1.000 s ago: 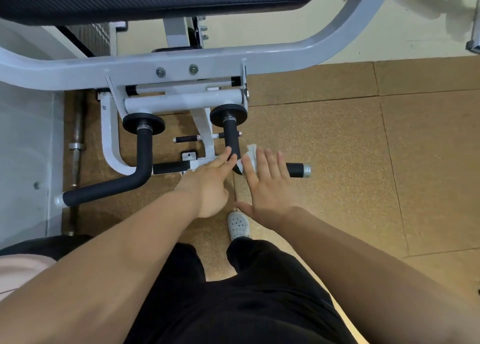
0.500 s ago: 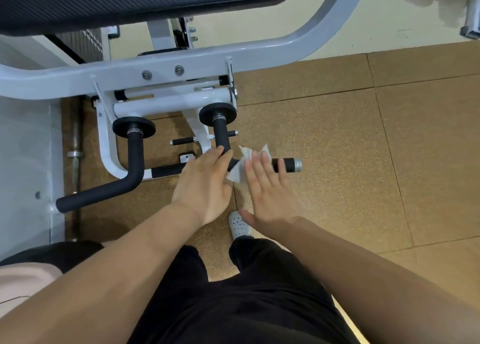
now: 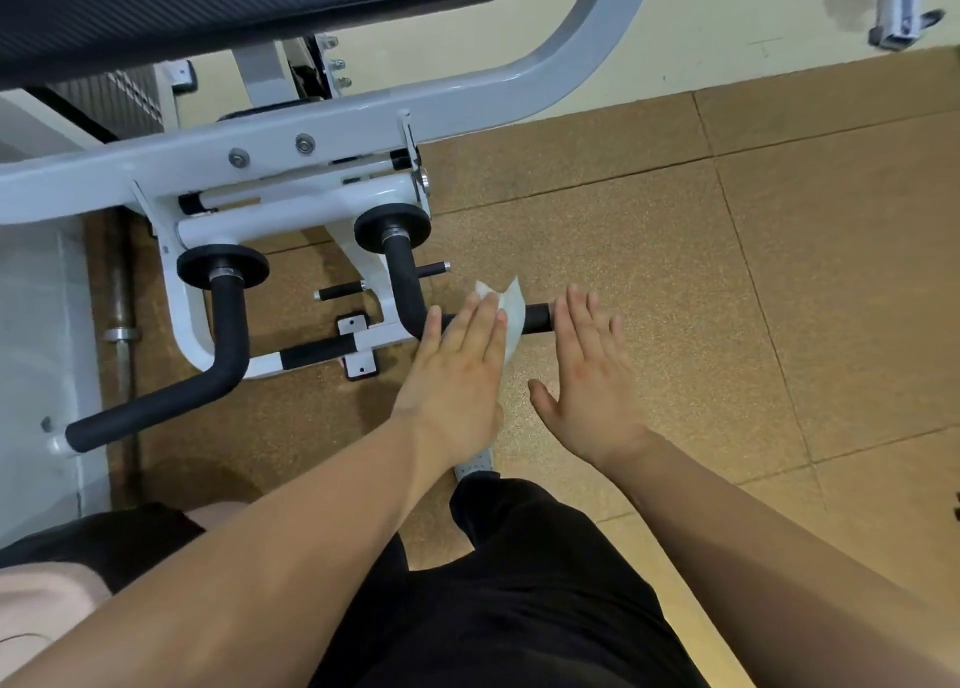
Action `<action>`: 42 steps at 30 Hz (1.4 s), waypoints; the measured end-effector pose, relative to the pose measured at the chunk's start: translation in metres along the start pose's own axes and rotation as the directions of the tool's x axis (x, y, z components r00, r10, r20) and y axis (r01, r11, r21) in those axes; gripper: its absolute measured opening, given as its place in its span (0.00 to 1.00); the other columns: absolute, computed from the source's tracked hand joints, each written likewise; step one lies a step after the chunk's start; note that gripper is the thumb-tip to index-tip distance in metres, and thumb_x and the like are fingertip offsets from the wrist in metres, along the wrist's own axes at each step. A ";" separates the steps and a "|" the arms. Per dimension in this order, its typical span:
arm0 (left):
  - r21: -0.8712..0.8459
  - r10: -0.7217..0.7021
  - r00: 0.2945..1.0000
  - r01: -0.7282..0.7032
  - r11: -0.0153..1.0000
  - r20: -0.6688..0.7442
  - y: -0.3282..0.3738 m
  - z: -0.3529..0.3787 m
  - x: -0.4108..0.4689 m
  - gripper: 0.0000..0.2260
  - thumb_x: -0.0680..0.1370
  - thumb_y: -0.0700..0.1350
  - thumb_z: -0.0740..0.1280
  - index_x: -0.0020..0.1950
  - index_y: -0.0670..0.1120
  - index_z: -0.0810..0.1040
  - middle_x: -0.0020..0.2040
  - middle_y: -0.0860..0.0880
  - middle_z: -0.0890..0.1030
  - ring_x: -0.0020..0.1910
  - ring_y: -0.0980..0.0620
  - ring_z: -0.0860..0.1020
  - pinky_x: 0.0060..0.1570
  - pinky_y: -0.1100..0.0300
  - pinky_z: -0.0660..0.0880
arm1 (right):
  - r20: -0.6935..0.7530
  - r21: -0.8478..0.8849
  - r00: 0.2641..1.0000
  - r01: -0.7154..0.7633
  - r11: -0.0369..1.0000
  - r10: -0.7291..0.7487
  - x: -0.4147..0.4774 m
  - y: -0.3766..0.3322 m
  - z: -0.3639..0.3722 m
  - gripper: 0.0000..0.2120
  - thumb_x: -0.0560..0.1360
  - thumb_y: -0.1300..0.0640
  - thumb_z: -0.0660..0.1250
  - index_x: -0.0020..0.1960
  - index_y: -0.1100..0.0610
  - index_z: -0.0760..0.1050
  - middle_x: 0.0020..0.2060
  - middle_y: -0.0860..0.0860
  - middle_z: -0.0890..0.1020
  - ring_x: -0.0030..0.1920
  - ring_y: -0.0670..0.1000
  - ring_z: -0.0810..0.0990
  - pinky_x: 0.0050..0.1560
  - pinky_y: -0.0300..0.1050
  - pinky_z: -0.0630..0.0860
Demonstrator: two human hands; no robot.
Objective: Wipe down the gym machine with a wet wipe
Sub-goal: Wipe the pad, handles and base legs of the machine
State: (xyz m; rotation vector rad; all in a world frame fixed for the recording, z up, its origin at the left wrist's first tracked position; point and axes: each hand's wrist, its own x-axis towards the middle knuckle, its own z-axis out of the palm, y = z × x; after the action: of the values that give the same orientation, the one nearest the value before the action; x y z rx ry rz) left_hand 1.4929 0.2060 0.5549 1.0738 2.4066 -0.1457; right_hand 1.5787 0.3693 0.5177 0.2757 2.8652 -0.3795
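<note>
A thin white wet wipe [image 3: 511,318] is draped over the horizontal run of a black foam-covered bent handle [image 3: 408,292], near that bar's free end. The left hand [image 3: 457,375] lies flat on top of it, palm down, its four fingers [image 3: 475,324] straight and held together across the bar. They cover the wipe's left part, so that two white corners stick up just beyond the fingertips and a strip shows along the outer edge of the rightmost finger, running on past the bar towards the wrist. The left thumb is hidden under the hand, and whether it pinches the wipe from beneath cannot be told. The right hand [image 3: 592,381] is just beside, palm down, fingers [image 3: 584,324] straight and slightly spread, thumb stretched out towards the left hand. It holds nothing and is apart from the wipe, with a short bare piece of black grip showing between the wipe and its nearest finger. Its fingers lie over the tip of the handle, though contact cannot be judged. Behind, the handle rises to a black round disc [image 3: 374,225] on the white painted steel frame [image 3: 311,139], with a second black foam handle [image 3: 228,334] to the left and a black padded seat [image 3: 208,7] above. Below are brown speckled rubber floor tiles [image 3: 701,282], black trousers [image 3: 519,583] and a grey perforated shoe [image 3: 475,466]
</note>
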 end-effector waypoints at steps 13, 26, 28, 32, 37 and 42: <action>0.014 -0.004 0.999 0.004 1.000 0.036 -0.015 0.015 0.007 0.46 0.80 0.54 0.61 0.80 0.43 0.27 0.80 0.45 0.27 0.80 0.46 0.30 0.80 0.39 0.40 | 0.027 -0.064 0.999 0.026 0.998 -0.024 0.005 -0.022 0.000 0.46 0.78 0.47 0.63 0.83 0.62 0.40 0.82 0.61 0.40 0.82 0.63 0.35 0.81 0.64 0.37; -0.177 -0.310 0.951 0.309 0.934 0.027 -0.032 0.030 -0.005 0.46 0.82 0.56 0.60 0.77 0.39 0.26 0.80 0.40 0.28 0.80 0.43 0.31 0.81 0.44 0.39 | 0.158 -0.211 0.985 0.105 0.972 -0.072 0.049 -0.062 -0.003 0.50 0.78 0.38 0.58 0.81 0.60 0.31 0.82 0.61 0.37 0.80 0.65 0.31 0.75 0.70 0.28; -0.244 -0.361 0.930 0.368 0.897 0.072 -0.046 0.022 0.004 0.48 0.80 0.54 0.64 0.79 0.39 0.28 0.80 0.39 0.29 0.82 0.43 0.35 0.81 0.45 0.39 | 0.183 -0.222 0.981 0.106 0.969 -0.065 0.050 -0.063 -0.002 0.52 0.77 0.36 0.60 0.81 0.60 0.30 0.82 0.61 0.36 0.80 0.65 0.32 0.75 0.70 0.29; -0.296 -0.340 0.930 0.368 0.881 0.143 -0.073 0.004 0.035 0.52 0.77 0.51 0.69 0.80 0.39 0.29 0.81 0.37 0.32 0.82 0.41 0.38 0.81 0.47 0.40 | 0.246 -0.240 0.968 0.114 0.964 -0.053 0.052 -0.063 -0.006 0.55 0.76 0.36 0.63 0.80 0.58 0.26 0.80 0.61 0.31 0.79 0.66 0.29 0.75 0.71 0.29; -0.364 -0.299 0.943 0.333 0.870 0.147 -0.070 0.003 0.025 0.53 0.76 0.51 0.70 0.80 0.41 0.30 0.80 0.38 0.28 0.82 0.38 0.39 0.81 0.46 0.41 | 0.275 -0.228 0.960 0.109 0.968 -0.044 0.053 -0.064 -0.010 0.56 0.76 0.35 0.63 0.79 0.57 0.24 0.79 0.61 0.28 0.79 0.65 0.27 0.73 0.70 0.24; -0.405 -0.289 0.942 0.335 0.851 0.171 -0.042 0.014 -0.002 0.52 0.78 0.52 0.70 0.80 0.43 0.28 0.76 0.40 0.21 0.81 0.42 0.36 0.81 0.46 0.39 | 0.283 -0.220 0.958 0.108 0.969 -0.043 0.053 -0.063 -0.010 0.55 0.76 0.33 0.60 0.78 0.57 0.22 0.79 0.61 0.28 0.79 0.65 0.28 0.74 0.70 0.26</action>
State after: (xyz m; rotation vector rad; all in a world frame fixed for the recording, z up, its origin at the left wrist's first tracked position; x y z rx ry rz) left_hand 1.4692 0.1719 0.5393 0.4580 2.3463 0.2108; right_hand 1.5127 0.3205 0.5277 0.0621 2.6149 -0.0816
